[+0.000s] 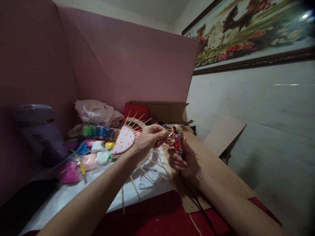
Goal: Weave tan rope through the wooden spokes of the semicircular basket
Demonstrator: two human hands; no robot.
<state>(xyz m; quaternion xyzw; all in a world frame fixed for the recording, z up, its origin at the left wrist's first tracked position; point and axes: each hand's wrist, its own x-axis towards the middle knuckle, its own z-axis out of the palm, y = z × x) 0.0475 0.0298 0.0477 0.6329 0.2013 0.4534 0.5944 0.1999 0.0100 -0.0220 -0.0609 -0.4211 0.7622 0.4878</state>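
My right hand (184, 160) is wrapped round a brightly patterned glue gun (178, 141), held upright, with a black cord (194, 195) running down from it. Close to the top of the glue gun, my left hand (155, 136) has its thumb and fingers pinched together; what lies between them is too small to make out. Below and behind my left hand lies a round woven piece (135, 122) with thin sticks radiating from its edge. A half-round pink padded cloth (124, 140) with red dots rests on it, and my left forearm hides part of both.
Bags of coloured clay (71, 172) and a yellow tool (81, 166) lie at the left, beside a purple tumbler (43, 134). Crumpled pink cloth (97, 111) sits behind. Cardboard (211, 164) covers the right side, with a pink panel (130, 55) at the back.
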